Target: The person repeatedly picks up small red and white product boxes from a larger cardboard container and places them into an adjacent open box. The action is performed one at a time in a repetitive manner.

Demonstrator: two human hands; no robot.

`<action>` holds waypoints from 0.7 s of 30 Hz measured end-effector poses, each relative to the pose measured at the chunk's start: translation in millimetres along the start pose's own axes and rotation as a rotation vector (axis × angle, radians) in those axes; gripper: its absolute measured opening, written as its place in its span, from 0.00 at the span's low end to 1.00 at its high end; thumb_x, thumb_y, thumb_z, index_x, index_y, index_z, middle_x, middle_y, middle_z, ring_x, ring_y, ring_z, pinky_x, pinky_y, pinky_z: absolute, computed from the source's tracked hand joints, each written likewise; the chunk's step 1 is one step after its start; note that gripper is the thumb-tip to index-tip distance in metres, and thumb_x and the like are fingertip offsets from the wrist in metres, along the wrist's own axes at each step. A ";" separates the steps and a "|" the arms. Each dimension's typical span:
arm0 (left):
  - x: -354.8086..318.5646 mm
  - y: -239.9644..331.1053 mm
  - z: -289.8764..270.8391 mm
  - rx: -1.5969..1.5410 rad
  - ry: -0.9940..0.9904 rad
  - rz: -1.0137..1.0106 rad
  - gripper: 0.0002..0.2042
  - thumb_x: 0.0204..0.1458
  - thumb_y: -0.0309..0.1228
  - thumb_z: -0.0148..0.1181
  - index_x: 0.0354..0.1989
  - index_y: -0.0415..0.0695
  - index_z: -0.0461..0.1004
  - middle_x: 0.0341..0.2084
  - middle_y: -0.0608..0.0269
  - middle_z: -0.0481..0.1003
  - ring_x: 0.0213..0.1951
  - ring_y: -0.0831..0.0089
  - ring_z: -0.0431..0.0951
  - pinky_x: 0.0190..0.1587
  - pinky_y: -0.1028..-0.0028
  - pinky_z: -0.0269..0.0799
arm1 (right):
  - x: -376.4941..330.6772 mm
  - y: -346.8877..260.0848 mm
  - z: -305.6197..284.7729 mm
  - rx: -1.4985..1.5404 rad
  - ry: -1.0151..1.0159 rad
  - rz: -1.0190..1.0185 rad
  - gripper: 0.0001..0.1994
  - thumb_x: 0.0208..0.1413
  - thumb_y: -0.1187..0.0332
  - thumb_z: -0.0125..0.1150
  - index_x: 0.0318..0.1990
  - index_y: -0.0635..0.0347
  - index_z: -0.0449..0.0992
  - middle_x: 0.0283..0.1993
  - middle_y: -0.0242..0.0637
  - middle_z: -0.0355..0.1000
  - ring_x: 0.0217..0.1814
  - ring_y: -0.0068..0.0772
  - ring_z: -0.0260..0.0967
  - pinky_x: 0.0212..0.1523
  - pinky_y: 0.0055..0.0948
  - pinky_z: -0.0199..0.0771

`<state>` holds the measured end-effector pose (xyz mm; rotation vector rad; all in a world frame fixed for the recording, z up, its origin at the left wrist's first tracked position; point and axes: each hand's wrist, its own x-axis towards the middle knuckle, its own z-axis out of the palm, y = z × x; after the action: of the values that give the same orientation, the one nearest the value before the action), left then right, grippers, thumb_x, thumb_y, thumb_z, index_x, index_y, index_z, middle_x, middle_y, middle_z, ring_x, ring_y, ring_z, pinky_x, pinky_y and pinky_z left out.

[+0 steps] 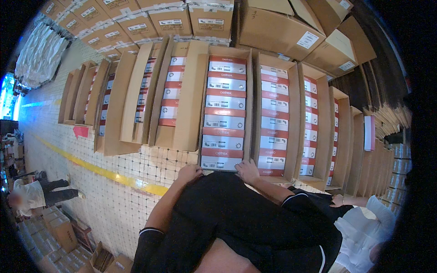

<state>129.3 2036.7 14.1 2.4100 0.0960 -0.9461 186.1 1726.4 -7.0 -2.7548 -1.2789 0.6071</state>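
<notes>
**Open cartons on a tiled floor: risks at the near edge**

Tiled floor (136, 200), crossed by a yellow line (104, 173), is seen under a long row of open cardboard cartons. Sealed cartons (168, 20) are stacked beyond the row. Every open carton is packed with red-and-white shoeboxes set edge to edge.

The central carton (226, 111) is the one being handled. Both hands are placed at its near end, on the lowest shoebox (221, 162). The left hand (189, 173) is laid at the carton's near left corner, fingers curled; whether anything is gripped cannot be told. The right hand (248, 172) is pressed on the near right edge, fingers bent over the rim, nothing lifted.

Risks, as judged:
- The carton could be dragged unevenly if only one corner is pulled, and the neighbouring carton (277, 120), touching it, could be shifted.
- The loose side flap (191, 95) could be bent or torn.
- The nearest shoebox could be crushed or tipped out under downward pressure.
- A second person's hand (337, 200), near on the right, could be bumped.
</notes>
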 end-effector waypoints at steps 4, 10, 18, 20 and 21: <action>-1.6 0.3 1.1 -0.055 0.029 -0.004 0.13 0.54 0.43 0.51 0.44 0.57 0.79 0.35 0.50 0.78 0.39 0.51 0.78 0.41 0.56 0.74 | -0.6 0.7 0.6 -0.003 -0.007 0.000 0.16 0.52 0.52 0.59 0.42 0.50 0.74 0.40 0.28 0.73 0.50 0.34 0.63 0.50 0.45 0.60; -4.9 7.2 -1.1 -0.037 0.044 -0.037 0.14 0.54 0.43 0.50 0.39 0.51 0.79 0.34 0.53 0.78 0.39 0.53 0.78 0.42 0.56 0.73 | -0.8 0.5 1.0 -0.019 -0.016 0.004 0.16 0.52 0.52 0.58 0.43 0.50 0.73 0.41 0.29 0.72 0.50 0.34 0.63 0.50 0.46 0.60; -3.2 2.2 6.3 -0.027 0.057 -0.020 0.14 0.55 0.43 0.51 0.38 0.51 0.79 0.35 0.51 0.77 0.41 0.53 0.77 0.43 0.56 0.73 | -1.0 0.0 -1.6 -0.019 -0.016 0.001 0.17 0.52 0.52 0.59 0.42 0.52 0.73 0.40 0.30 0.72 0.49 0.35 0.64 0.50 0.46 0.60; -3.8 2.3 5.7 -0.030 0.066 -0.018 0.14 0.54 0.44 0.51 0.39 0.51 0.79 0.35 0.51 0.77 0.42 0.53 0.77 0.43 0.56 0.73 | -0.9 0.3 -1.6 -0.023 -0.002 -0.002 0.17 0.52 0.52 0.59 0.42 0.52 0.73 0.40 0.30 0.72 0.49 0.35 0.64 0.49 0.45 0.60; -4.1 2.9 5.1 -0.027 0.066 -0.017 0.14 0.54 0.44 0.51 0.39 0.51 0.79 0.35 0.51 0.77 0.42 0.54 0.77 0.43 0.56 0.73 | -0.7 0.4 -1.4 -0.033 0.015 -0.008 0.17 0.52 0.52 0.60 0.42 0.52 0.73 0.40 0.30 0.72 0.49 0.35 0.64 0.49 0.45 0.60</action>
<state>123.8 2032.2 15.0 2.4193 0.1523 -0.8679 186.5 1725.8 -5.5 -2.7734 -1.3076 0.5683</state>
